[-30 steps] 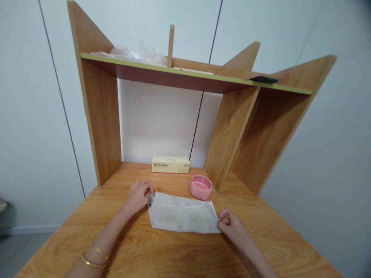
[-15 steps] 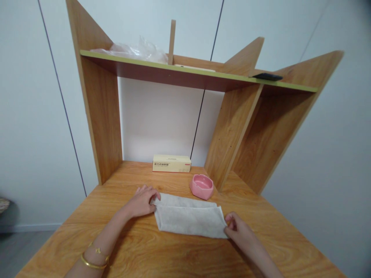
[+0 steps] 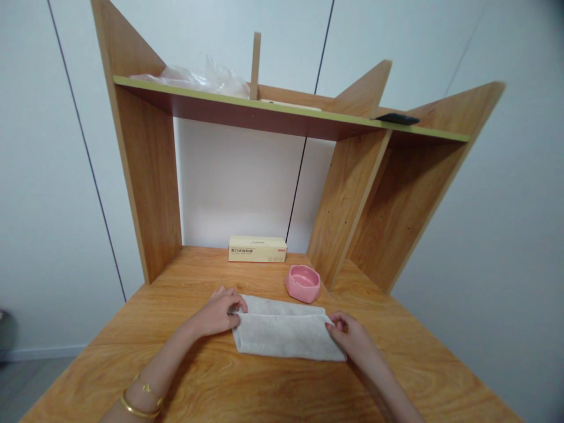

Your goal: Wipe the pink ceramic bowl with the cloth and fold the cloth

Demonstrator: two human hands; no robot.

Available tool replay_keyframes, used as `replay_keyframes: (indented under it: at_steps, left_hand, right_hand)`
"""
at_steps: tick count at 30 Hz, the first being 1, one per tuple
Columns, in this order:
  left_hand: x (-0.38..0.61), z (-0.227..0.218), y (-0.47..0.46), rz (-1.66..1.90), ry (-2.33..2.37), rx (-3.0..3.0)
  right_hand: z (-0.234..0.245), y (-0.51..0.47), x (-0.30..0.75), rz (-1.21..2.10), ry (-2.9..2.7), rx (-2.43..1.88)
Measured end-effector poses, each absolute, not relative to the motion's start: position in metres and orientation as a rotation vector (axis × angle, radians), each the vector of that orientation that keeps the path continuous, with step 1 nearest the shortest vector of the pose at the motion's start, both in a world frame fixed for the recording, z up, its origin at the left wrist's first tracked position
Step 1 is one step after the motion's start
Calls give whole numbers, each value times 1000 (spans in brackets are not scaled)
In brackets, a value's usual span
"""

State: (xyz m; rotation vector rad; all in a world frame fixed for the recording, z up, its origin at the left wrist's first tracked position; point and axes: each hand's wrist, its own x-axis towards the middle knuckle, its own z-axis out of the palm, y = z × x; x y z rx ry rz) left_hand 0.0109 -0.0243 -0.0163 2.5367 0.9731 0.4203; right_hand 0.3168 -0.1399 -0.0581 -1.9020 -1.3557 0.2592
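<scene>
A light grey cloth, folded into a long strip, lies on the wooden desk. Its upper flap ends in a crease running lengthwise across it. My left hand is closed on the cloth's left end, thumb and forefinger pinching near the crease. At the opposite end, my right hand pinches the cloth's right edge close to the crease, its fingertips on the fabric. Just behind the cloth sits a pink ashtray with notches in its rim, touched by neither hand.
A cream cling-film box stands at the back of the desk. Wooden shelf panels rise at left and right. On the upper shelf lie a clear plastic bag and a dark flat object.
My right hand has shifted up and left along the cloth's right edge, from its lower corner toward the crease. My left hand still pinches the left end. The view has shifted slightly.
</scene>
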Motion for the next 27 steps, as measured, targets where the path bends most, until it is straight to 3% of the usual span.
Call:
replay_keyframes:
  at_steps: [16,27]
  left_hand:
    - [3,11,-36,248,951,2616]
    - [-15,54,-101,281,1073,2793]
  right_hand:
    - [-22,-203,298,225,-1547,-1649]
    - [-25,-240,300,343,-1783,-1818]
